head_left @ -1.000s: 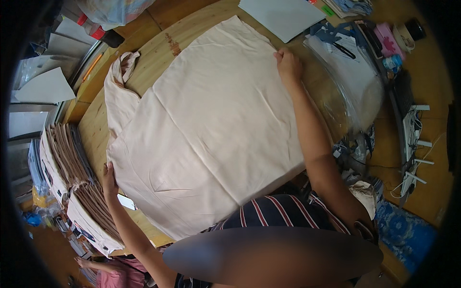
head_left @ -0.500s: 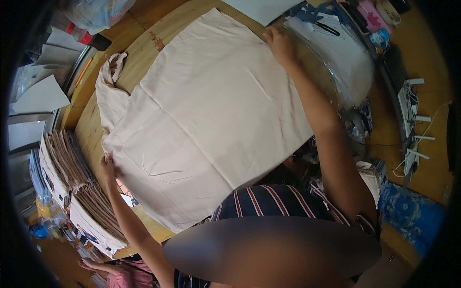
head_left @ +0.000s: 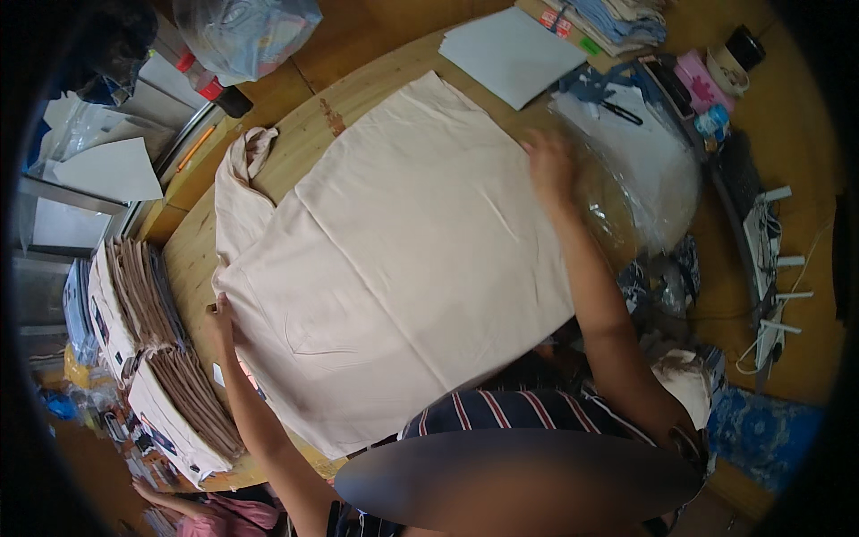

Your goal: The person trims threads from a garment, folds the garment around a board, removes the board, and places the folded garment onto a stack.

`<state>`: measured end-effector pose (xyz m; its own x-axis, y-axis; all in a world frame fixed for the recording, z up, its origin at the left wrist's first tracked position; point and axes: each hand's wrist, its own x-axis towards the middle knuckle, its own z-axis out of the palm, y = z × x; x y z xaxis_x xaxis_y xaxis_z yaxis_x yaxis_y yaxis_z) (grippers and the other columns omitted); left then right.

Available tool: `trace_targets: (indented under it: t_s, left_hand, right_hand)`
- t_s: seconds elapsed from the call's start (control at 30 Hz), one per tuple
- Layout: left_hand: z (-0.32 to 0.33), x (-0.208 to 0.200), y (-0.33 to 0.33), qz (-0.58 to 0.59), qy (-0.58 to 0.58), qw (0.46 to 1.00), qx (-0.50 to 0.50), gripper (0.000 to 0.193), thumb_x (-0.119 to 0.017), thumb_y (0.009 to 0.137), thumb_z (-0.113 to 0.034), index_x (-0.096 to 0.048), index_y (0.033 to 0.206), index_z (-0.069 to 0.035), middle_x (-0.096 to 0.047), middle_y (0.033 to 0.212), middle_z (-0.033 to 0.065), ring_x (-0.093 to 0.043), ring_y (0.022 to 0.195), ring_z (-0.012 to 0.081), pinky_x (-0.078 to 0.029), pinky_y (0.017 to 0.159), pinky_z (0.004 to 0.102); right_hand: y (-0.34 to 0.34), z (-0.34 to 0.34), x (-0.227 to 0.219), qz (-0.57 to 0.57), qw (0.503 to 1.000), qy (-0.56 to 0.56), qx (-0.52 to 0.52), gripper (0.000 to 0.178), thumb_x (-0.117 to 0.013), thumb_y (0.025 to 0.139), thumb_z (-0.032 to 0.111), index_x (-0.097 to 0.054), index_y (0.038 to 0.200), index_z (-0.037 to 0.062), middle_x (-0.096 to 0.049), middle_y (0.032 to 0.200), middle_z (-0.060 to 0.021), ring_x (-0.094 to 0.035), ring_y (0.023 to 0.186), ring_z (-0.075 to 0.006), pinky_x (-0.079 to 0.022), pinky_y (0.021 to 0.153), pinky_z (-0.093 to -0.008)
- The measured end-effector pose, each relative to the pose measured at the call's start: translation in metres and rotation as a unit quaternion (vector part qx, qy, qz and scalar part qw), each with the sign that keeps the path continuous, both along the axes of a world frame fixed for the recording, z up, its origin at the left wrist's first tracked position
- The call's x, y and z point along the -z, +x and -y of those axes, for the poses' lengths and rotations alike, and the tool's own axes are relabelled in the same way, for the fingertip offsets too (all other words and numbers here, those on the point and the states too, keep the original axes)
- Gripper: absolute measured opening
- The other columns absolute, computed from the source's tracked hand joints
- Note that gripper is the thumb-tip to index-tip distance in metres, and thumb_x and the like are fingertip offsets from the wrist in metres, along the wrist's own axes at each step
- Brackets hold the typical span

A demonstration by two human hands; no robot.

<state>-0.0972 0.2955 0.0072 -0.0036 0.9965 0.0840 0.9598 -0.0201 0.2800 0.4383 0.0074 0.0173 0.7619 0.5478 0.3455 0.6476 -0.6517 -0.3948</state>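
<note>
A cream long-sleeved garment lies spread over the wooden table, with fold creases across it. One sleeve lies bunched at its far left. My left hand is closed on the garment's left edge, below that sleeve, pinching the cloth. On the opposite side, my right hand is at the garment's far right edge. Its fingers are smeared by motion, so their grip on the cloth cannot be made out. The garment's near edge reaches my striped clothing.
Stacks of folded garments stand at the left. Clear plastic bags with a dark pen-like tool lie at the right, beside white sheets. A dark bottle stands far left. Another person's arm shows lower left.
The whole view has shifted, so the table and garment sit lower and further right in the picture. My right hand has slid slightly nearer along the garment's edge; my left keeps its place.
</note>
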Motion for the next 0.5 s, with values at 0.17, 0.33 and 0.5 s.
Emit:
trace_targets:
  t_s: [0.17, 0.33, 0.5]
  left_hand:
    - [-0.007, -0.023, 0.026, 0.005, -0.003, 1.000, -0.003, 0.059, -0.045, 0.080, -0.051, -0.057, 0.084, 0.006, -0.058, 0.077, 0.0245, -0.056, 0.075, 0.0383, -0.043, 0.066, 0.0411]
    - [-0.019, -0.008, 0.032, -0.005, 0.041, 0.999, -0.019, 0.055, -0.044, 0.081, -0.050, -0.052, 0.095, 0.003, -0.057, 0.085, 0.0239, -0.054, 0.081, 0.0395, -0.041, 0.071, 0.0422]
    - [0.020, -0.028, 0.065, -0.069, 0.205, 0.976, 0.035, 0.043, -0.050, 0.083, -0.032, -0.040, 0.115, -0.006, -0.047, 0.108, 0.0137, -0.043, 0.102, 0.0308, -0.034, 0.083, 0.0418]
  right_hand:
    - [0.000, -0.117, 0.015, 0.054, 0.951, -0.071, -0.297, 0.044, -0.039, 0.087, 0.032, -0.037, 0.126, 0.0113, -0.025, 0.136, -0.0074, -0.023, 0.125, -0.0229, -0.019, 0.101, -0.0402]
    - [0.050, -0.141, 0.024, 0.069, 0.933, -0.244, -0.254, 0.044, -0.035, 0.087, 0.036, -0.039, 0.124, 0.0112, -0.029, 0.134, -0.0096, -0.025, 0.124, -0.0243, -0.018, 0.100, -0.0433]
    - [0.107, -0.109, -0.007, 0.011, 0.967, -0.252, 0.032, 0.060, -0.054, 0.073, 0.045, -0.041, 0.121, 0.0116, -0.042, 0.124, -0.0125, -0.039, 0.114, -0.0297, -0.024, 0.093, -0.0547]
